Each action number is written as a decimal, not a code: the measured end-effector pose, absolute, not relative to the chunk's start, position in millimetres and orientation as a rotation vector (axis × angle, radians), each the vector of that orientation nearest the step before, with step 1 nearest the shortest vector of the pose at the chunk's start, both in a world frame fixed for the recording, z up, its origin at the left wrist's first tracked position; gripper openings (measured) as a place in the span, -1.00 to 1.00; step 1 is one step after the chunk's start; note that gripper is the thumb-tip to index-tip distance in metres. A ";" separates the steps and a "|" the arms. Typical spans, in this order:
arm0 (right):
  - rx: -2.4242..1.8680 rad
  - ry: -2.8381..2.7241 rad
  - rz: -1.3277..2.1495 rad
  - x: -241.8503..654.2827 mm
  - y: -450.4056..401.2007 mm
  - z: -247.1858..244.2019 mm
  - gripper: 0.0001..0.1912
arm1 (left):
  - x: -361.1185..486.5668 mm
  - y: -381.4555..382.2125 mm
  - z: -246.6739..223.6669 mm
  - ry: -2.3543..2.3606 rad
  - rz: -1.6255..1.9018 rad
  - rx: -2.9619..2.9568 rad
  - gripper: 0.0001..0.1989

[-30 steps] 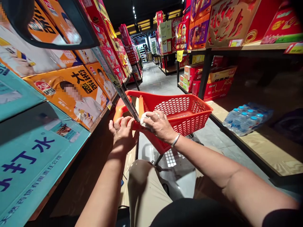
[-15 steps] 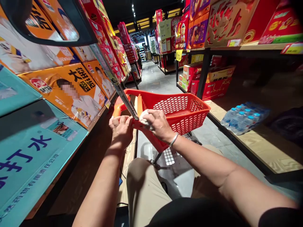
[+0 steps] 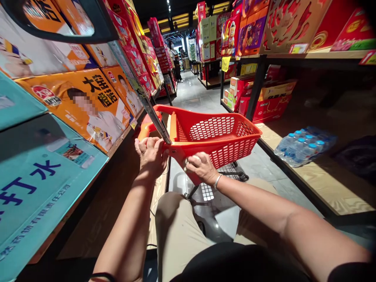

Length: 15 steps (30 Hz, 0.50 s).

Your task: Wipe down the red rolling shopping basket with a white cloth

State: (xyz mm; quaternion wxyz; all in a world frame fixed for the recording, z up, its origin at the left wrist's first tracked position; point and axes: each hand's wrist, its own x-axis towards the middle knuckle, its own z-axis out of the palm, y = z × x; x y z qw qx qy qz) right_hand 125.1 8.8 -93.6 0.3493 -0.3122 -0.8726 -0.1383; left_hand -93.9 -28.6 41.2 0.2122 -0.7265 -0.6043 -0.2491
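A red plastic shopping cart (image 3: 235,138) with a perforated basket stands before my knees. My left hand (image 3: 150,157) is closed over the cart's near left end, beside its orange-red handle (image 3: 147,126). My right hand (image 3: 202,167) presses against the near side of the basket, below the rim. Its fingers are bent over a white cloth (image 3: 187,169), mostly hidden beneath them. A metal pole (image 3: 149,109) rises from the basket's near corner, between the hands and the handle, to a dark frame (image 3: 113,29) at upper left.
Orange drink cartons (image 3: 70,105) and light-blue cartons (image 3: 32,188) are stacked close on my left. Shelves (image 3: 293,147) on the right bear red gift boxes and a shrink-wrapped pack of water bottles (image 3: 302,147). A person (image 3: 177,64) stands far down the aisle.
My right hand has slid with the cloth from the basket's near corner and rim down and right onto its side. The left hand stays on the cart. A person has come into view far off.
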 end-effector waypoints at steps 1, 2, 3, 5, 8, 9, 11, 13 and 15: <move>-0.831 -2.211 -0.362 123.1 14.0 -77.9 -0.69 | -91.9 -28.8 41.1 -1.690 -0.715 -2.010 -0.66; -0.847 -2.160 -0.372 121.3 19.1 -64.3 -0.67 | -90.1 -29.1 41.0 -1.699 -0.736 -2.004 -0.68; -0.858 -2.116 -0.385 120.0 23.4 -54.9 -0.66 | -88.6 -29.2 40.7 -1.706 -0.752 -2.000 -0.69; -0.855 -2.089 -0.415 120.1 28.7 -52.4 -0.65 | -87.6 -28.2 39.8 -1.717 -0.768 -1.990 -0.70; -0.852 -2.201 -0.410 125.8 29.2 -84.6 -0.67 | -91.0 -21.6 38.5 -1.718 -0.775 -1.959 -0.72; -0.859 -2.255 -0.392 128.4 28.6 -98.9 -0.69 | -93.2 -17.8 38.4 -1.720 -0.781 -1.938 -0.73; -0.882 -2.343 -0.347 132.7 28.7 -120.5 -0.73 | -97.9 -7.9 38.9 -1.732 -0.790 -1.902 -0.75; -0.904 -2.373 -0.313 134.6 32.7 -124.0 -0.77 | -102.1 3.8 40.2 -1.760 -0.800 -1.885 -0.76; -0.926 -2.327 -0.313 133.9 42.2 -107.2 -0.77 | -104.8 16.1 41.6 -1.789 -0.823 -1.888 -0.75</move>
